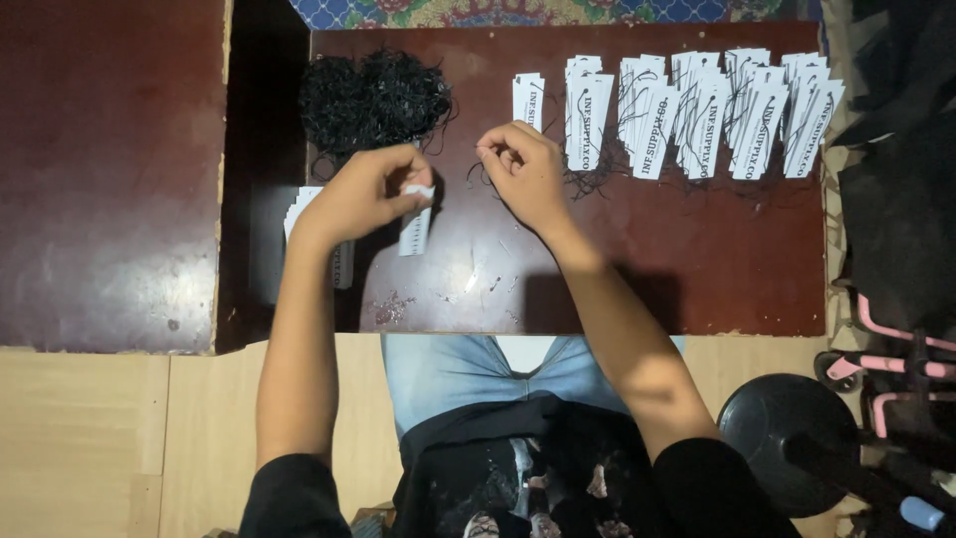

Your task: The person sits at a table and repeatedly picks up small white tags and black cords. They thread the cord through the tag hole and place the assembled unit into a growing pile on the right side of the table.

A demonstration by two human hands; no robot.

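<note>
Left hand (363, 194) pinches a white paper tag (415, 227) — light, bendable; right hand (523, 164) closed, fingertips pinching thin limp black string (485, 171), mid-surface (597, 279).

You have a black round weight (782, 438) near right, and a pink-framed cart (896, 369) beside it on the floor.

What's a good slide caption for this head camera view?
Left hand holds a white paper tag, right hand pinches black string beside strung tags.

The person wears a black short-sleeved shirt (518, 478) with a pale printed graphic, over light blue jeans (448, 374).
</note>
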